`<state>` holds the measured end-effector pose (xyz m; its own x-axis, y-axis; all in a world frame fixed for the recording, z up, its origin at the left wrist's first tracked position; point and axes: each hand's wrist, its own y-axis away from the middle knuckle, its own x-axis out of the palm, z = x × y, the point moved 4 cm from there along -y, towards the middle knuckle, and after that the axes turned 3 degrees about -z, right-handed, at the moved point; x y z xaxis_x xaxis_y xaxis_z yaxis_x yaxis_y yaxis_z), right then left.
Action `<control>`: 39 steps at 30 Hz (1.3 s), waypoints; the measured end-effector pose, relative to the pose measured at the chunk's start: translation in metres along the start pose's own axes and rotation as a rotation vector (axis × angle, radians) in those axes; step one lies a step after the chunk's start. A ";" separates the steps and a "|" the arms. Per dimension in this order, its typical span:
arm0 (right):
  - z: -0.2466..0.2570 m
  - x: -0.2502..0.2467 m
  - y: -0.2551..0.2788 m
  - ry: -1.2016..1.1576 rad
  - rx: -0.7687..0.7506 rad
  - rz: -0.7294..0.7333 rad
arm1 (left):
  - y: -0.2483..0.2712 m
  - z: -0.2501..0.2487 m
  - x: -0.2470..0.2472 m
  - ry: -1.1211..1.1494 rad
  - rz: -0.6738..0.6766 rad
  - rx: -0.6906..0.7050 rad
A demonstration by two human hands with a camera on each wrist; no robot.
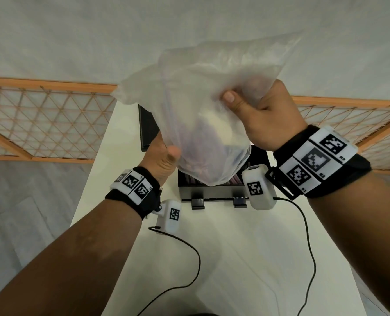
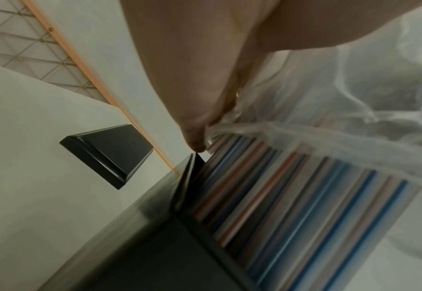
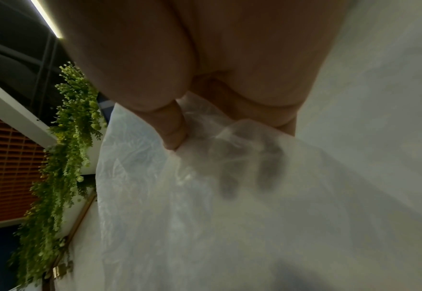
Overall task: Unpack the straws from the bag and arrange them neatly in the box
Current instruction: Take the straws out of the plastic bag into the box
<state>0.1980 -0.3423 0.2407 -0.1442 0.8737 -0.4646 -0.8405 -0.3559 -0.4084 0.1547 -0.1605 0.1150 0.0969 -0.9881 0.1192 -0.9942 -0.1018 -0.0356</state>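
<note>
A translucent plastic bag (image 1: 207,92) hangs mouth-down over an open black box (image 1: 212,190) on the white table. My left hand (image 1: 166,153) pinches the bag's lower edge near its mouth. Higher up, my right hand (image 1: 253,110) grips the bag's raised end, thumb on the near side. Blue, orange and white straws (image 2: 292,206) lie side by side, running from the bag's (image 2: 354,88) mouth into the box (image 2: 155,196); they look blurred. In the right wrist view the fingers show through the bag (image 3: 205,216) as dark shapes.
The box's black lid (image 1: 147,128) lies on the table (image 1: 235,258) behind and left of the box. Two latches (image 1: 197,202) stick out at the box's front. Thin black cables (image 1: 189,258) trail across the near table. Orange lattice screens (image 1: 41,124) flank the table.
</note>
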 end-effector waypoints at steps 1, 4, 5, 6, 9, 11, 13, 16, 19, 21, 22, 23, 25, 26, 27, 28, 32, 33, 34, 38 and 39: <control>-0.001 0.000 0.000 0.000 0.008 -0.009 | 0.002 -0.005 0.004 0.024 0.023 -0.002; -0.006 -0.006 -0.001 -0.002 0.024 -0.063 | 0.000 0.003 0.003 0.025 0.056 0.003; -0.006 -0.008 -0.001 0.000 0.024 -0.073 | 0.003 0.003 0.004 0.019 0.075 0.001; -0.006 -0.010 -0.002 0.006 0.022 -0.075 | 0.002 0.010 0.001 0.021 0.077 -0.003; -0.005 -0.012 -0.004 0.039 -0.006 -0.081 | 0.004 0.007 0.002 0.068 0.082 0.002; -0.003 -0.013 -0.005 0.048 -0.019 -0.063 | 0.005 0.006 0.001 0.107 0.049 -0.014; -0.003 -0.016 -0.006 0.043 -0.031 -0.076 | 0.006 0.006 0.004 0.134 0.066 -0.021; -0.001 -0.015 -0.005 0.076 -0.043 -0.069 | 0.007 0.009 0.005 0.157 0.055 -0.046; 0.001 -0.017 -0.004 0.084 -0.049 -0.097 | 0.007 0.012 0.005 0.120 0.035 -0.073; 0.003 -0.021 -0.004 0.075 -0.056 -0.110 | 0.009 0.012 0.008 0.080 0.059 -0.057; 0.003 -0.025 -0.005 0.060 -0.059 -0.129 | 0.009 0.014 0.010 0.070 0.083 -0.046; 0.002 -0.028 -0.006 0.045 -0.056 -0.146 | 0.009 0.014 0.011 0.053 0.095 -0.037; 0.001 -0.033 -0.007 0.021 -0.047 -0.150 | 0.009 0.016 0.010 0.028 0.100 -0.011; 0.001 -0.036 -0.007 0.011 -0.051 -0.151 | 0.008 0.019 0.009 0.016 0.098 -0.001; 0.002 -0.038 -0.007 0.002 -0.058 -0.153 | 0.006 0.021 0.007 -0.004 0.090 0.009; 0.003 -0.039 -0.007 -0.006 -0.065 -0.151 | 0.005 0.023 0.006 -0.032 0.078 0.016; 0.008 -0.044 -0.003 -0.027 -0.066 -0.181 | 0.001 0.025 0.006 -0.040 0.032 -0.015; 0.011 -0.044 -0.002 -0.033 -0.075 -0.191 | 0.000 0.027 0.006 -0.052 0.038 -0.029; 0.015 -0.044 -0.001 -0.043 -0.088 -0.196 | -0.001 0.030 0.006 -0.070 0.043 -0.045; 0.030 -0.052 0.003 -0.078 -0.136 -0.237 | -0.003 0.041 0.001 -0.099 -0.019 -0.085; 0.032 -0.054 0.003 -0.084 -0.136 -0.225 | -0.003 0.037 0.002 -0.091 -0.038 -0.069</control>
<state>0.1867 -0.3803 0.2899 -0.0093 0.9583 -0.2855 -0.7792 -0.1859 -0.5986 0.1594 -0.1664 0.0788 0.1358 -0.9903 0.0283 -0.9902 -0.1348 0.0357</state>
